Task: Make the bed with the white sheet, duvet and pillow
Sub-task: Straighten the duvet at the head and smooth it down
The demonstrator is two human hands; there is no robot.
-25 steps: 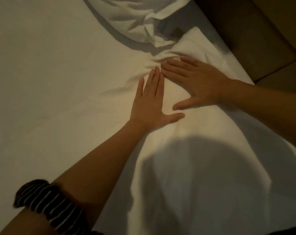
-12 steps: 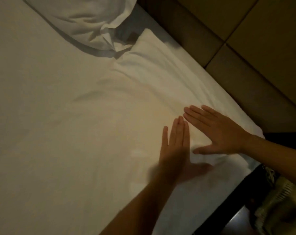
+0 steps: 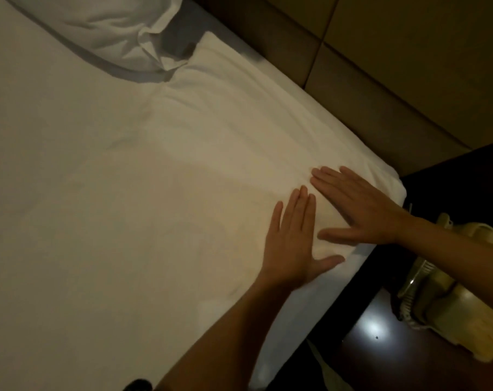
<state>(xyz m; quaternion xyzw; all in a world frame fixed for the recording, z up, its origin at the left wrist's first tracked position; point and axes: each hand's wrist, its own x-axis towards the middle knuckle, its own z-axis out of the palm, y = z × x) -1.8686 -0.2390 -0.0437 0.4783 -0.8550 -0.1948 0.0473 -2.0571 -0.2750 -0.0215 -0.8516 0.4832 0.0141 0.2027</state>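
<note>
Duvet (image 3: 225, 131) under both palms; left grip (image 3: 293, 246), right grip (image 3: 364, 210) released, fingers straight; pillow (image 3: 107, 26) beyond

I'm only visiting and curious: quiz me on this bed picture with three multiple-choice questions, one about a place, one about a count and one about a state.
1. Where is the pillow?
A) at the upper left, beyond the hands
B) under the hands
C) on the floor

2. How many hands press on the white sheet?
A) none
B) two
C) one

3. How do the hands lie?
A) gripping a fold
B) clenched in fists
C) flat, fingers straight

Answers:
1 A: the pillow lies at the picture's upper left, apart from both hands.
2 B: the left hand and right hand both rest on the sheet near the bed's right edge.
3 C: all the fingers are stretched out on the cloth.
</note>
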